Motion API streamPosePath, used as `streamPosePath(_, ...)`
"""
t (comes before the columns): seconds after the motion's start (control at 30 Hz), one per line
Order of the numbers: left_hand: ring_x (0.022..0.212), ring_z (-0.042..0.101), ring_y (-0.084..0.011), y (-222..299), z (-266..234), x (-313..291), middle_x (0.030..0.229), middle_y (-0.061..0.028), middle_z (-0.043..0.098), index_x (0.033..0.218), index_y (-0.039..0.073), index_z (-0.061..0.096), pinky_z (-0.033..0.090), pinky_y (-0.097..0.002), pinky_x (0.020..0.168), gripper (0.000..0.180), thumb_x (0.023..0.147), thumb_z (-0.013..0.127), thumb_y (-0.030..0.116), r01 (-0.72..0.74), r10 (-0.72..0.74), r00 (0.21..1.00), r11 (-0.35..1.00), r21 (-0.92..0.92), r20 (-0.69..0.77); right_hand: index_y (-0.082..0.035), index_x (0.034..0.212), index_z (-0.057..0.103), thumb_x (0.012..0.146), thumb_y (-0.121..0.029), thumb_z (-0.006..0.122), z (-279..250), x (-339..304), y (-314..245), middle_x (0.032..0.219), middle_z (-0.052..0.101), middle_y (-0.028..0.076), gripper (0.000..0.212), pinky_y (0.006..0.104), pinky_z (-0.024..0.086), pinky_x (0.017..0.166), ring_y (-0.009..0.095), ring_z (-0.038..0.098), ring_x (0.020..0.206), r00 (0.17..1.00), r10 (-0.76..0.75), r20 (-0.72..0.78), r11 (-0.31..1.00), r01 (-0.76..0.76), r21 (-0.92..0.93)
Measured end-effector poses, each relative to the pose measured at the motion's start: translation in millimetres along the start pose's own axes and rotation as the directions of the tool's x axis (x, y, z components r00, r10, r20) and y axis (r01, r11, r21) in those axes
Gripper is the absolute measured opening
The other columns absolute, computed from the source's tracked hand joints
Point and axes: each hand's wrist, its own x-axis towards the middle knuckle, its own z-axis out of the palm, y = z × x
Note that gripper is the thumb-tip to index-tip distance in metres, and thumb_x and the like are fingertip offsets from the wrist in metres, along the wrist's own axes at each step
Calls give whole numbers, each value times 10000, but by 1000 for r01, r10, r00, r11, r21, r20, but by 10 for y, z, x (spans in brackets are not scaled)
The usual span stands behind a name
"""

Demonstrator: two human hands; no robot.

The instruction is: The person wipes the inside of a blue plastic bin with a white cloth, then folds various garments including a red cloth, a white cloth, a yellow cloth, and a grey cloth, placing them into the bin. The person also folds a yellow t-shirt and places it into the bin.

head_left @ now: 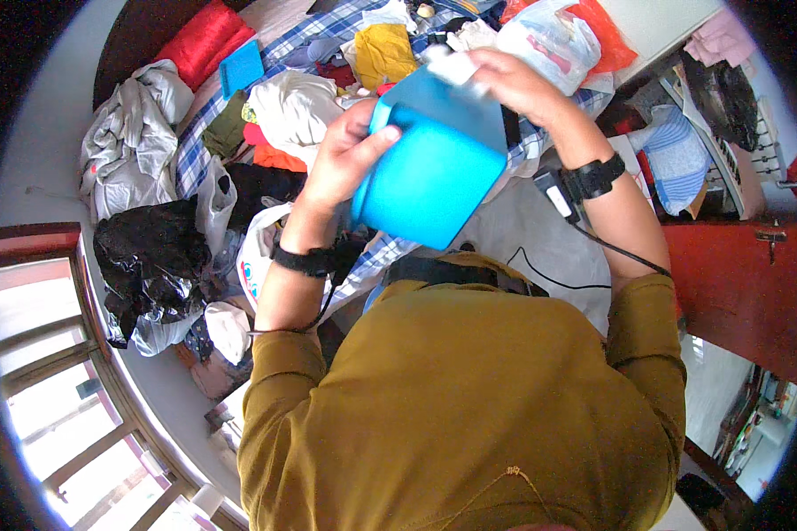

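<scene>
One blue box (429, 190) fills the grip of the left hand (347, 155), which clamps the rimmed end at the box's 9 o'clock, thumb laid over the outer wall and the other fingers partly hidden. At the box's 12 o'clock, the right hand (515, 84) has a narrow grip, pinching a white wad (452, 67) of cloth or tissue; it is blurred, so whether it touches the box cannot be told for sure.

The step in hand looks like wiping the outside. The next move probably calls for a firm left hold on the rim and a flat stroke of the wad along the upper face; the smooth walls could slip if that hold loosens.

The box is raised in front of the olive shirt (469, 380). Reckoned from the box, a flat blue panel (242, 69), perhaps its lid, lies at 10 o'clock on a checked bed cover (191, 159), a yellow cloth (385, 55) at 11, and a translucent bag (553, 46) between 1 and 2. Farther out, between 8 and 9, lies a black plastic bag (155, 252).
</scene>
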Motion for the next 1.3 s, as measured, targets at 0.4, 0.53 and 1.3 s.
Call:
streamPosePath(0.4,779,528,-71,-351,252,431,873,-5,609,1010,6,588,439,-224,694,271,910,566,257,-126,97,962,987,-96,-257,-100,1108,619,850,-80,519,313,34,-563,1092,630,92,278,349,471,879,270,605,985,928,-349,-134,740,185,-647)
streamPosePath(0.53,753,515,-49,-314,327,513,856,20,605,1010,28,595,425,-209,669,253,922,544,259,-164,101,961,958,-236,-259,-89,1074,629,785,-15,572,389,-27,-623,1116,620,81,303,358,459,900,264,581,1034,790,-568,-232,663,271,-698)
streamPosePath(1.3,714,556,-117,-370,342,638,823,-9,602,909,54,578,467,-273,671,212,930,528,259,-195,-235,740,822,-535,-630,-70,895,586,731,-111,616,855,-817,-510,983,553,56,172,360,428,821,239,521,924,784,-591,-191,679,355,-643)
